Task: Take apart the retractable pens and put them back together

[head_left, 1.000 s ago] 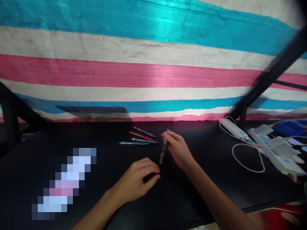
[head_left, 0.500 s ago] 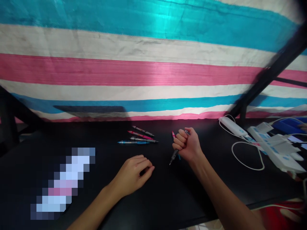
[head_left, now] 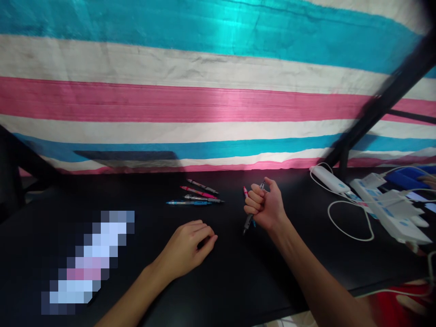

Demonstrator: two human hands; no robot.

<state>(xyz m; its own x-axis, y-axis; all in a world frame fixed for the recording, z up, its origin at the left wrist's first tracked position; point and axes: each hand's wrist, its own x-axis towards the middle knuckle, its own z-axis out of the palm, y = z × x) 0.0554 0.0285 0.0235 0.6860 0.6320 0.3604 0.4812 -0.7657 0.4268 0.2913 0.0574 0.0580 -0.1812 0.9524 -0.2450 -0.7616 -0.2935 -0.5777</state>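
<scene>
right hand (head_left: 265,204): fist closed around a grey-gripped click pen (head_left: 248,222), tilted, thumb near its top. left hand (head_left: 190,247): loosely curled, nothing seen in it. judged partway: held pen not yet laid down; black-and-grey pen (head_left: 203,186), red pen (head_left: 199,192), clear-barrelled pen (head_left: 204,198) and blue pen (head_left: 189,203) lie grouped on the tabletop (head_left: 221,295). pink pen (head_left: 245,191) beside fist, mostly hidden; its status cannot be told.

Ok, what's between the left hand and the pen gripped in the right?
Only black tabletop between the left hand and the pen in the right hand, as the head view shows.
</scene>
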